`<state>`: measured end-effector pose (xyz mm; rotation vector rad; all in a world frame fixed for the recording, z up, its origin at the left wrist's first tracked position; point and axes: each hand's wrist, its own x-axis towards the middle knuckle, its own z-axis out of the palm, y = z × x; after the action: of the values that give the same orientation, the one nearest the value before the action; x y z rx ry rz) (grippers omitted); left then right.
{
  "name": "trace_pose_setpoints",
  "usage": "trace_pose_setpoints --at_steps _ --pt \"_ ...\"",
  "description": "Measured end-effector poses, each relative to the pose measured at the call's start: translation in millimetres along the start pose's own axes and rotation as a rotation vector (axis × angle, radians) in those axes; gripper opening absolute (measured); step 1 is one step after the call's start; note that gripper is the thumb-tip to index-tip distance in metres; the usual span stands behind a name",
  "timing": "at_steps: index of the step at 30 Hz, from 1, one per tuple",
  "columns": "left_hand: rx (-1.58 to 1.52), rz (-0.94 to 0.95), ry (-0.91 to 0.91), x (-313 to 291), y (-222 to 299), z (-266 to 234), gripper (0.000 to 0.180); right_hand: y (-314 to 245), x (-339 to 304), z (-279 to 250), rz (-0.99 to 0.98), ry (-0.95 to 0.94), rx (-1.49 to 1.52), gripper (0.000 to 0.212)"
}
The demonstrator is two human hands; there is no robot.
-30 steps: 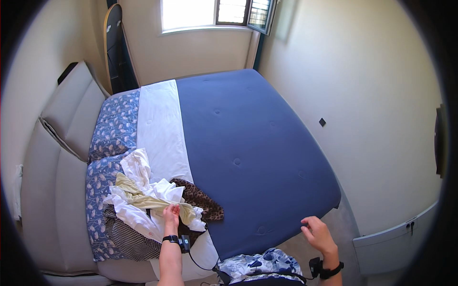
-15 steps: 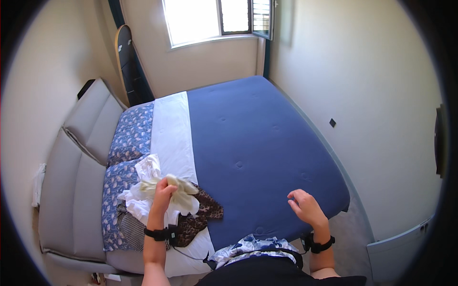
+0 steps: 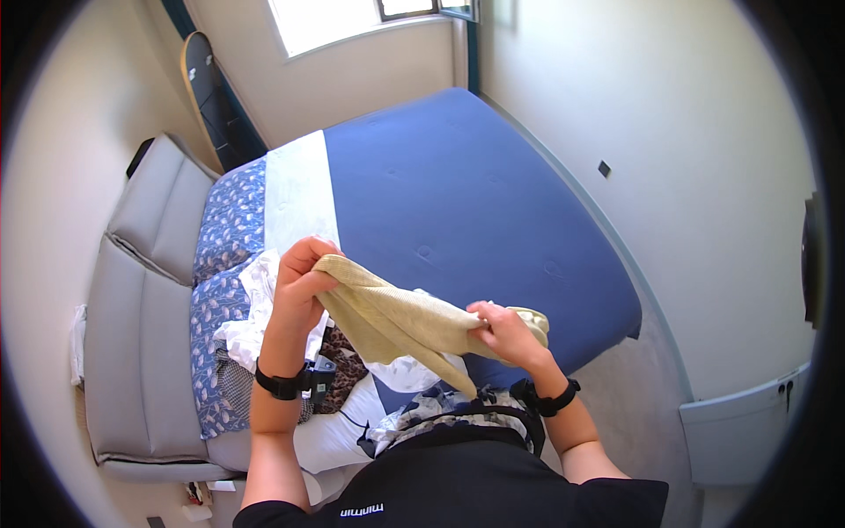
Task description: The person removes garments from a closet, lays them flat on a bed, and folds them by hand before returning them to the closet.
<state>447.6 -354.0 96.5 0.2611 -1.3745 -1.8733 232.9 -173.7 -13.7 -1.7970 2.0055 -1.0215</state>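
A pale yellow ribbed knit garment (image 3: 396, 319) is stretched in the air between my two hands, in front of my body. My left hand (image 3: 302, 280) is closed on its upper left end. My right hand (image 3: 509, 336) pinches its other end, where a bunched whitish edge sticks out past the fingers. One part of the garment hangs down in a narrow point. White fabric (image 3: 410, 373) shows below it; I cannot tell what it belongs to. Left of it lie a crumpled white garment (image 3: 258, 290), a leopard-print cloth (image 3: 341, 380) and a small-checked grey cloth (image 3: 236, 387), partly behind my left arm.
The bed has a blue cover (image 3: 475, 220), a white sheet band (image 3: 301, 185) and blue floral pillows (image 3: 231, 220) against a grey padded headboard (image 3: 150, 343). A dark board (image 3: 211, 106) leans in the far left corner. A pale cabinet (image 3: 739, 431) stands at right.
My right hand has come left from over the bed and taken hold of the yellow garment. My left hand has raised it, and it has gone from bunched to spread out. The view has tilted down.
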Motion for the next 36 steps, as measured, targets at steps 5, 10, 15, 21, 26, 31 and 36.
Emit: trace_pose_setpoints --at_steps 5,10,15,21,26,31,36 --pt "0.409 0.027 0.058 -6.1 6.8 -4.4 0.015 2.7 -12.5 -26.6 0.06 0.207 -0.019 0.01" --pt "0.713 0.017 0.053 -14.0 -2.1 -27.8 0.012 -15.2 -6.2 -65.4 0.106 0.4 0.005 0.005" --pt "1.176 0.11 0.123 -17.4 -39.2 -49.9 0.022 -54.3 14.4 -74.1 0.248 0.17 0.383 0.013" --pt "0.953 -0.062 -0.037 -49.7 -95.7 -1.1 0.062 -73.8 47.8 -43.5 0.187 -0.002 0.713 0.016" --pt "0.712 0.188 -0.14 -42.3 -118.4 23.0 0.025 -111.7 64.6 -14.5 -0.145 -0.109 0.61 0.015" --pt "0.23 -0.057 -0.024 -36.7 -92.4 37.5 0.012 -102.9 62.0 -20.0 -0.256 0.008 0.273 0.023" --pt "0.483 0.009 -0.403 -33.6 -68.2 11.2 0.023 -3.1 42.7 5.1 0.341 -0.004 0.458 0.019"
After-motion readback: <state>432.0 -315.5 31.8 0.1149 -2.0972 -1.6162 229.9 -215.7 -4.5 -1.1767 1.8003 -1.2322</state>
